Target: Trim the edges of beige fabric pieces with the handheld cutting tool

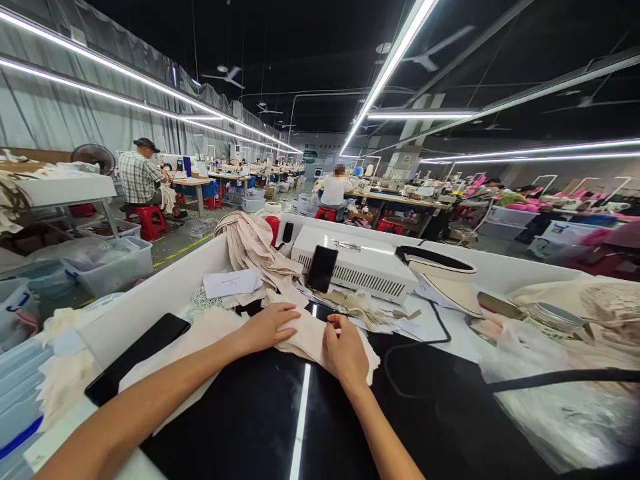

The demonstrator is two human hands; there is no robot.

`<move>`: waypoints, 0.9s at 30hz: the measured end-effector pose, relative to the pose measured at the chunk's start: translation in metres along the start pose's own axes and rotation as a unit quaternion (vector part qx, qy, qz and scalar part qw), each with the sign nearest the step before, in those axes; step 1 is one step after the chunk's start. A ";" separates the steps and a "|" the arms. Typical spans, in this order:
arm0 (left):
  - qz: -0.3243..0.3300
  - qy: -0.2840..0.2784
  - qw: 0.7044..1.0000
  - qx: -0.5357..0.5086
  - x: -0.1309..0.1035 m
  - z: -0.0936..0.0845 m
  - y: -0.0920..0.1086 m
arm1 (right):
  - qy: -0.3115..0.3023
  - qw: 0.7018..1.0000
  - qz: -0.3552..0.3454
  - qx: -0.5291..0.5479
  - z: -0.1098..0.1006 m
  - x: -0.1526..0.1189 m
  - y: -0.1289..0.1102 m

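Note:
My left hand (270,327) lies with its fingers stretched over a pale beige fabric piece (305,337) on the glossy black tabletop (240,413). At the fabric's right part, my right hand (347,350) has its fingers curled, with thumb and forefinger together at the cloth; the fingertips are partly hidden. Beyond my left hand a long bundle of beige cloth strips (250,247) is heaped up. Another light fabric piece (215,327) lies under my left forearm. A white paper slip (231,283) rests on pale green cords (200,305).
Behind the cloth stands a white vented machine (355,263) with a phone (322,268) leaning on it. A larger black phone (137,357) lies left. A sun visor (445,273), a glass jar (555,317) and plastic bags (560,407) are right. Co-workers sit beyond.

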State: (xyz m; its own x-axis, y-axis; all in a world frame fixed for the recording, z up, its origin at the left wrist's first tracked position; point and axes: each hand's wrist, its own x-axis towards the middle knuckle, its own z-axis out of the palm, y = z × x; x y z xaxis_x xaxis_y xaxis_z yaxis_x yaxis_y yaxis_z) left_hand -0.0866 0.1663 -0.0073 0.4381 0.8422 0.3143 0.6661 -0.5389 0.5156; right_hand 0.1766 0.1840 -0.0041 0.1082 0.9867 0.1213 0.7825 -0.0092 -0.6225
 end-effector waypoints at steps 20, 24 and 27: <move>-0.008 0.004 1.000 -0.010 0.003 0.004 0.002 | -0.026 0.995 -0.092 -0.017 0.009 0.010 0.019; -0.008 0.004 1.000 -0.010 0.005 0.006 0.002 | -0.031 0.996 -0.082 -0.031 0.011 0.009 0.018; -0.006 0.006 1.000 -0.010 0.006 0.007 0.002 | -0.028 0.996 -0.073 -0.041 0.012 0.008 0.017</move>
State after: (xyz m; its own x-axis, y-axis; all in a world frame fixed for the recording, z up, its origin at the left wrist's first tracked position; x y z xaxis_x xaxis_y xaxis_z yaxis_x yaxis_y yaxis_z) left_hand -0.0787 0.1703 -0.0102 0.4232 0.8489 0.3165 0.6587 -0.5282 0.5358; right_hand 0.1831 0.1934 -0.0229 -0.0431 0.9859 0.1615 0.8349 0.1243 -0.5362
